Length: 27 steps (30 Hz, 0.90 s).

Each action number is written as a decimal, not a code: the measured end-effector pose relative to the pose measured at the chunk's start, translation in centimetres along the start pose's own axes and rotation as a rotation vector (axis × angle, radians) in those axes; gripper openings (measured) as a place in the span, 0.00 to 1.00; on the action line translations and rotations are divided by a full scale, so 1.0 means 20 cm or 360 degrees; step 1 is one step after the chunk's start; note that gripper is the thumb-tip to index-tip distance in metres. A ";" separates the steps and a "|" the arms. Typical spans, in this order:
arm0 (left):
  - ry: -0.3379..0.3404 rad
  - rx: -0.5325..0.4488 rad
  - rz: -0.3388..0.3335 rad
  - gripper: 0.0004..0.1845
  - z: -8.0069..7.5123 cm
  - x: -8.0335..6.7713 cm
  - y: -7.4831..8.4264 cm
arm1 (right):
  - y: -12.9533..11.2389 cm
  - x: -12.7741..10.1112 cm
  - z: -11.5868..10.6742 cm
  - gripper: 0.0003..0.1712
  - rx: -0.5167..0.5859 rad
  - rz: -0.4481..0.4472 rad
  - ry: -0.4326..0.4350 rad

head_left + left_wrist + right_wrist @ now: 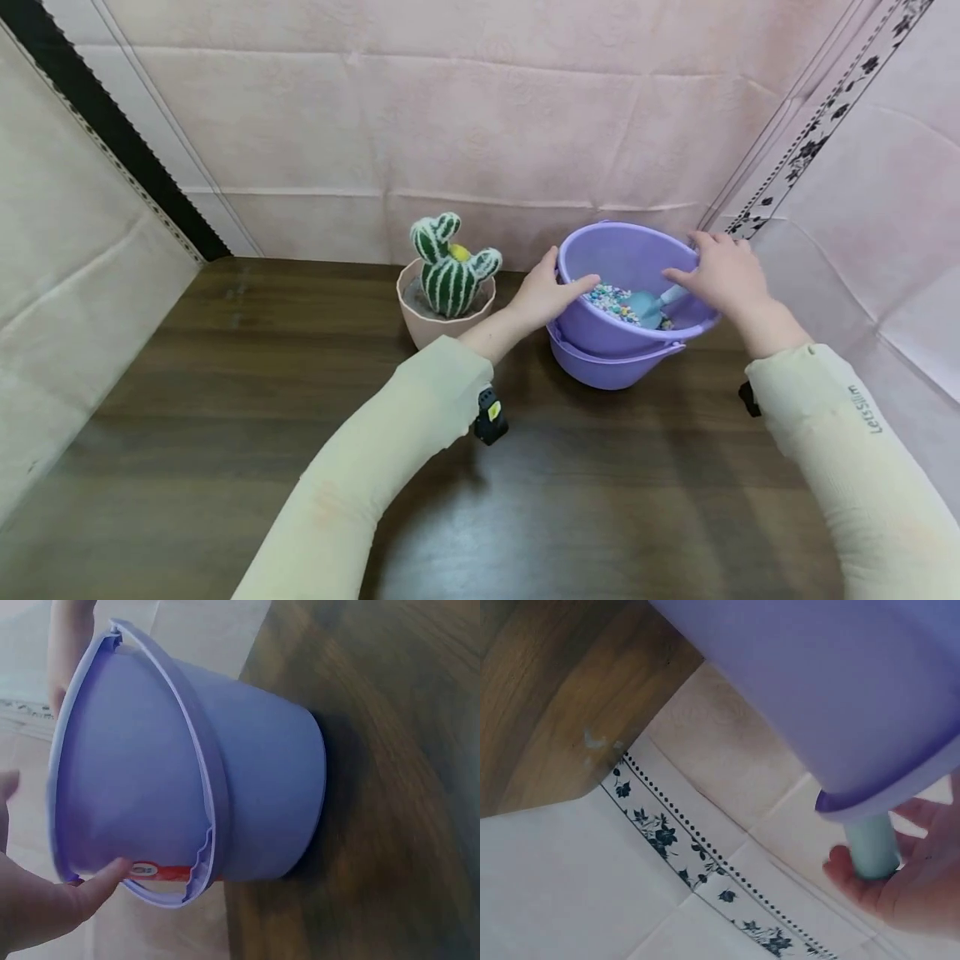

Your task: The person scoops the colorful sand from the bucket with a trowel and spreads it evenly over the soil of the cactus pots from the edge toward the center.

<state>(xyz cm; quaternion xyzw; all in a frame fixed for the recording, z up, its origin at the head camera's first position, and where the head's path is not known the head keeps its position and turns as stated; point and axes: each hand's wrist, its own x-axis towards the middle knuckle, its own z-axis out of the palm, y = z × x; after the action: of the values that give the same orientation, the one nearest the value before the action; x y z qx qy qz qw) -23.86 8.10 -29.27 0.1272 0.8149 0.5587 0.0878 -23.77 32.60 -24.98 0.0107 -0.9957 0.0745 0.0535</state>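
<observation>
A purple bucket [626, 254] [262, 787] [840, 690] stands tilted toward me on the wooden table [262, 400], right of centre. It holds coloured pebbles [609, 298] and a light blue scoop [649, 307]. My left hand [542, 296] [45, 900] grips the bucket's left rim, thumb over the edge. My right hand [723, 271] [915, 892] lies over the right rim, fingers curled round the scoop's handle [871, 847]. The bucket's bail handle [202, 742] hangs down its front.
A striped green cactus [448, 268] in a beige pot [438, 323] stands just left of the bucket, close to my left hand. Pink cloth walls [480, 125] close the table at the back and both sides; one runs right beside the bucket.
</observation>
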 end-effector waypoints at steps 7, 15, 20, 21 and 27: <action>0.0141 -0.0586 -0.0185 0.35 0.02 0.03 0.01 | 0.02 -0.01 -0.02 0.25 0.0507 0.0275 0.0244; 0.0173 -0.0744 -0.0265 0.37 0.02 0.03 0.00 | 0.02 -0.01 -0.04 0.33 0.0726 0.0503 0.0186; 0.0144 -0.0756 -0.0279 0.37 0.02 0.03 0.00 | 0.02 -0.02 -0.04 0.34 0.0835 0.0568 0.0146; 0.0142 -0.0758 -0.0282 0.37 0.02 0.03 -0.01 | 0.01 -0.03 -0.04 0.34 0.0835 0.0551 0.0149; 0.0132 -0.0769 -0.0269 0.37 0.04 0.03 -0.01 | -0.07 -0.02 0.00 0.29 0.0975 0.0441 0.0042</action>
<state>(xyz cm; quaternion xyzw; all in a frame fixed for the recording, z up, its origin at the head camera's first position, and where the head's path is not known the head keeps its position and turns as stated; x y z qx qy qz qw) -24.20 8.95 -29.73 0.0110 0.6684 0.7325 0.1285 -23.42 31.15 -24.82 -0.1102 -0.9183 0.3770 0.0501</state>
